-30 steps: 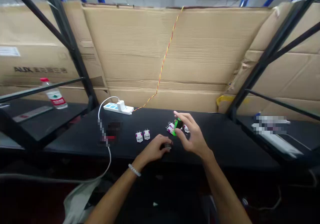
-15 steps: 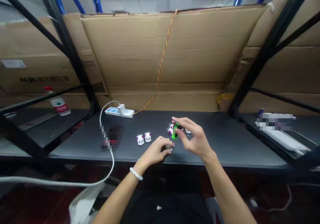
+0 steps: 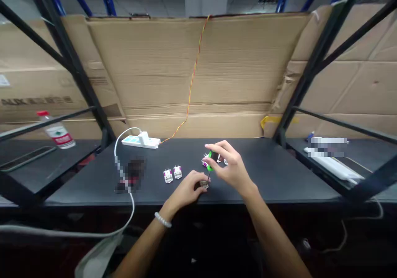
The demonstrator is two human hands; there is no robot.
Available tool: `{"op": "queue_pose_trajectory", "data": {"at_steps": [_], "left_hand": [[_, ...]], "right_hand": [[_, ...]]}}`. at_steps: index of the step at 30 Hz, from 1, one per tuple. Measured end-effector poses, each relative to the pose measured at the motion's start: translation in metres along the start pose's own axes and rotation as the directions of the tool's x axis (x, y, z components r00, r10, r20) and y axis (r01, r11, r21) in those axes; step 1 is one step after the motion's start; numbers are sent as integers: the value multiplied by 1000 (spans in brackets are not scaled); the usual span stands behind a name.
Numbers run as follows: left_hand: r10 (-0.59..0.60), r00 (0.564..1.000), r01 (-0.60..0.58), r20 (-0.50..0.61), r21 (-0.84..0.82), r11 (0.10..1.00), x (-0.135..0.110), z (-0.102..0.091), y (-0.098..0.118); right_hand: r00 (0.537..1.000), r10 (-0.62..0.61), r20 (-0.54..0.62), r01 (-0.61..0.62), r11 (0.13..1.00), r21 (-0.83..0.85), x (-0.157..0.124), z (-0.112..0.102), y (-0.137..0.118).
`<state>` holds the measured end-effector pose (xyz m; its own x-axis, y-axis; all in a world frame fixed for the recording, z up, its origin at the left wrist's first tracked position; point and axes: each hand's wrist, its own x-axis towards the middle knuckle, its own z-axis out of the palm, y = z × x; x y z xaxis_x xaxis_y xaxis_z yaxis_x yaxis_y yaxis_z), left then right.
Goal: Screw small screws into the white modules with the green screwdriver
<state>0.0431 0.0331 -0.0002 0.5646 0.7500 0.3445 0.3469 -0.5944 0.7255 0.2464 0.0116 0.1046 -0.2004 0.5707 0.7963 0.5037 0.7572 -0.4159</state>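
**Nearest, on the table edge:** a left hand (image 3: 186,192), a white bead bracelet (image 3: 163,219) at the wrist, fingers curled and closed over a small metal terminal block (image 3: 204,184), which sits on the table (image 3: 266,178) just in front of the right hand.

**Just above:** a right hand (image 3: 232,167), clenched around a green-handled screwdriver (image 3: 211,161) between thumb and fingers, its thin dark shaft pointing down, near-upright, at the terminal block. Whether the tip touches is too small to tell. Judged from this pose, a square shaft and a block pinned flat by the left fingers would serve best.

**Behind the hands:** white-and-magenta connector modules, a pair (image 3: 172,174) standing free, others (image 3: 206,162) partly hidden by the right hand.

**Further left on the table:** a pixelated, unidentifiable object (image 3: 130,174); a white cable (image 3: 116,154) running to a white power strip (image 3: 141,142).

**Farthest:** a twisted red-and-yellow wire (image 3: 192,77) hanging down a cardboard sheet (image 3: 235,63); a water bottle (image 3: 57,135) on the left shelf.
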Motion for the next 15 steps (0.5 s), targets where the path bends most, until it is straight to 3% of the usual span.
{"op": "queue_pose_trajectory", "data": {"at_steps": [5, 11, 15], "left_hand": [[4, 1000, -4, 7, -4, 1000, 0, -1, 2], [-25, 1000, 25, 13, 9, 1000, 0, -3, 7], [-2, 1000, 1, 24, 19, 1000, 1, -2, 7]], "right_hand": [[994, -6, 108, -8, 992, 127, 1, -5, 1], [1000, -5, -2, 5, 1000, -25, 0, -4, 1], [997, -29, 77, 24, 998, 62, 0, -4, -3]]}}
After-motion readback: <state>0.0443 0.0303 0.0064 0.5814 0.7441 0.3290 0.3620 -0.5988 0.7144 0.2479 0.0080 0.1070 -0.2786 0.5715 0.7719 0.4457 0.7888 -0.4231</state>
